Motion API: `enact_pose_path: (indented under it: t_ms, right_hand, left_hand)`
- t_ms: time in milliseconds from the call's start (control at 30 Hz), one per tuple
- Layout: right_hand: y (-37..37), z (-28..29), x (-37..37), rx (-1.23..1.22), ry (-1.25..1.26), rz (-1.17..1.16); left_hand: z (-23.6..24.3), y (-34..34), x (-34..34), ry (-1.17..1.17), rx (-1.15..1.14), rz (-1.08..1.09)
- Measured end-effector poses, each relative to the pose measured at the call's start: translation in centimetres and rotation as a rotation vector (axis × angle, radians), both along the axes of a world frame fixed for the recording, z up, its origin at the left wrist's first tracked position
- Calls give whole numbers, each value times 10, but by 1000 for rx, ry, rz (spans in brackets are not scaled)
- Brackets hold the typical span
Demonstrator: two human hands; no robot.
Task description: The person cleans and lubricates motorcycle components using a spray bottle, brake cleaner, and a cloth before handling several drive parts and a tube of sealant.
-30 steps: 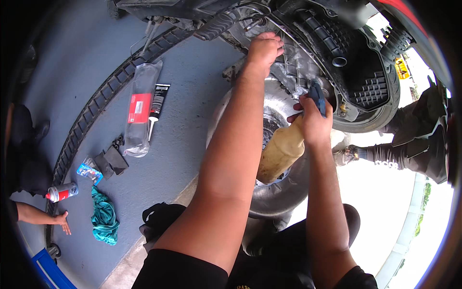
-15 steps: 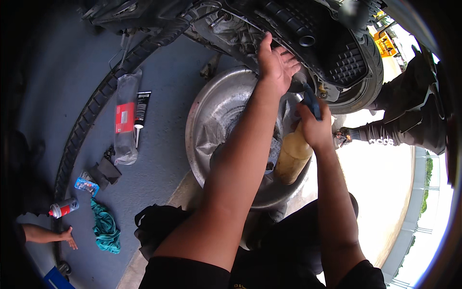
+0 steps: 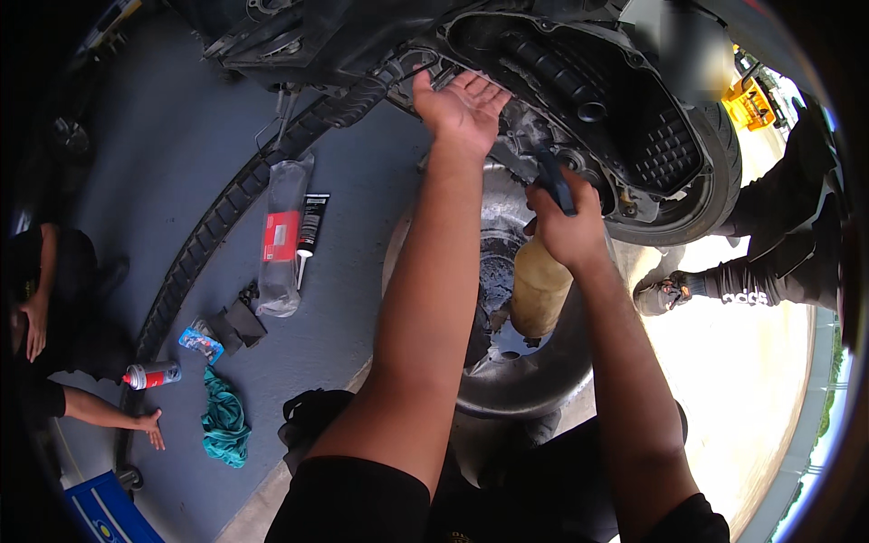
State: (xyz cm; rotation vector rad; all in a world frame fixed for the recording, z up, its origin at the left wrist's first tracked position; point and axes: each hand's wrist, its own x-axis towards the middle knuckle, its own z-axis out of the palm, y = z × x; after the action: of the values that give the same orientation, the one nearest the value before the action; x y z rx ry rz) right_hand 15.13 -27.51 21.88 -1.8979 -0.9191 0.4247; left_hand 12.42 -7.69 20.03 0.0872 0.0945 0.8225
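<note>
My left hand [image 3: 462, 116] is raised against the scooter's exposed engine casing [image 3: 518, 136], palm up, fingers stretched out and holding nothing. My right hand [image 3: 572, 220] grips a spray bottle by its neck and dark trigger head [image 3: 554, 179]. The bottle's cloudy yellowish body [image 3: 541, 288] hangs below that hand, its nozzle end toward the engine. Underneath stands a wide round metal basin [image 3: 552, 395] with wet, dirty parts and liquid inside, partly hidden by my left forearm.
A black cover [image 3: 579, 107] and the wheel [image 3: 721, 172] lie beyond my right hand. On the floor at left are a bagged part [image 3: 282, 237], a black tube [image 3: 312, 224], a teal cloth [image 3: 224, 421] and a spray can [image 3: 152, 375]. Other people's hand [image 3: 149, 425] and shoe [image 3: 665, 294] show.
My left hand has moved left along the engine. My right hand has brought the spray bottle left and closer to the casing. The view has shifted, and more of a person shows at far left.
</note>
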Motion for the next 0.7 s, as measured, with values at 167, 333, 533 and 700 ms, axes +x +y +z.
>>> enact_pose_path:
  t_ms: [167,333,533,700]
  right_hand:
    - [33,2,4,15,-110,104]
    - [46,2,5,-9,-171,42]
    - [53,1,-4,-7,-146,84]
    - [53,6,-8,54,-164,157]
  left_hand:
    - [-7,24,1,-103,-125,84]
    - [-22,49,8,151,24,184]
    - [-32,77,14,-248,-133,246]
    - [-31,75,9,-526,-109,125]
